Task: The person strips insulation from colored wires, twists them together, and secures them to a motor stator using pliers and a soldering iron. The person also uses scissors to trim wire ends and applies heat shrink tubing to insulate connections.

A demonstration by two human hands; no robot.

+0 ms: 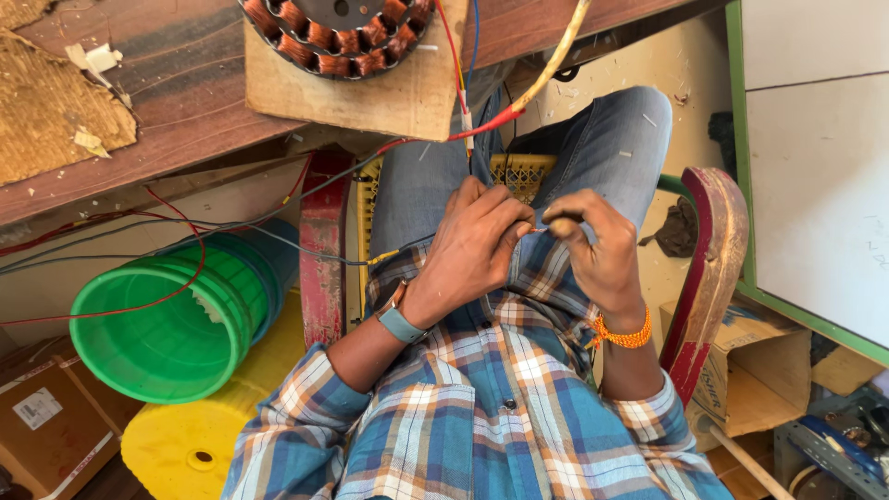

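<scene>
A: What's over on the left?

B: A green bucket [171, 319] lying on its side above a yellow drum [190, 444], with a cardboard box [46, 417] in the corner. Red and grey wires [139, 227] trail across them from under the wooden counter [176, 102].

A: And on the counter itself?

B: A motor winding [338, 32] with copper coils sits on a wooden board [389, 93] at the edge. A red wire [482, 120] drops from it toward the person's lap.

A: Where are the hands?

B: Close together over the lap, above the jeans. The left hand [477, 245] is curled shut, pinching the wire end [539, 229] between thumb and fingers. The right hand [597, 250] is closed around a small tool [562, 225]; I cannot tell what kind.

A: How would that wire handle?

B: Light and thin, I judge, bendy along its length but springy, and easy to nick. Best pinched on the insulation just behind the bare tip, as the left hand does.

A: Which way does it run?

B: Its long axis goes from the counter down to the lap; the short held end lies roughly sideways, pointing toward the right hand.

A: And further right?

B: A red curved chair arm [708, 268] and an open carton [755, 370].
</scene>
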